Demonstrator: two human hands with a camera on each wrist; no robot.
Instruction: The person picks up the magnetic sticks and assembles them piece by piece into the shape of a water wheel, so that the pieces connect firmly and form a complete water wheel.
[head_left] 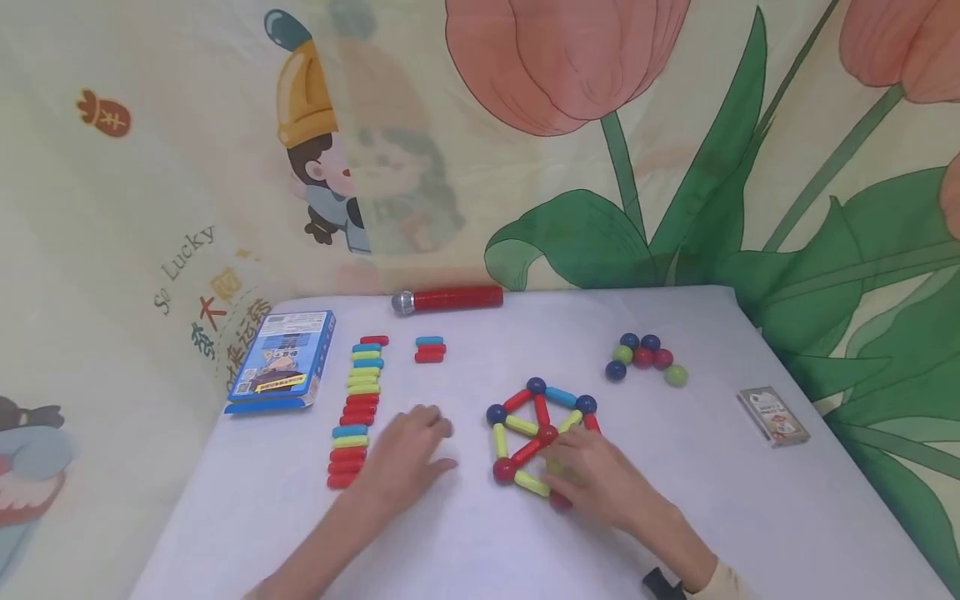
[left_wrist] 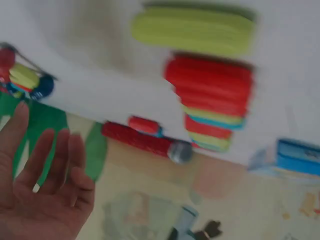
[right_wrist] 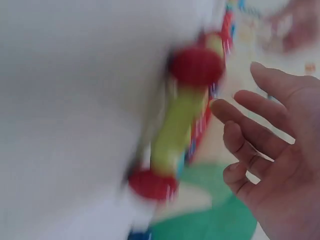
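Note:
A flat frame of magnetic rods and balls point(head_left: 527, 451) lies mid-table, with a red ball at its centre and spokes running to red and blue balls. Over its lower right side is my right hand point(head_left: 600, 479), hiding part of it. In the right wrist view that hand's fingers point(right_wrist: 255, 132) are loosely bent with nothing between them, beside a blurred lime rod point(right_wrist: 175, 132) joining two red balls. My left hand point(head_left: 401, 458) hovers, fingers relaxed, between the frame and a column of loose rods point(head_left: 363, 400). In the left wrist view its palm holds nothing.
Three short rods point(head_left: 430, 349) lie right of the column's top. Loose blue, green and red balls point(head_left: 642, 358) cluster at right, near a small flat box point(head_left: 773, 416). A blue box point(head_left: 281, 358) sits at left; a red microphone point(head_left: 448, 300) lies along the back edge.

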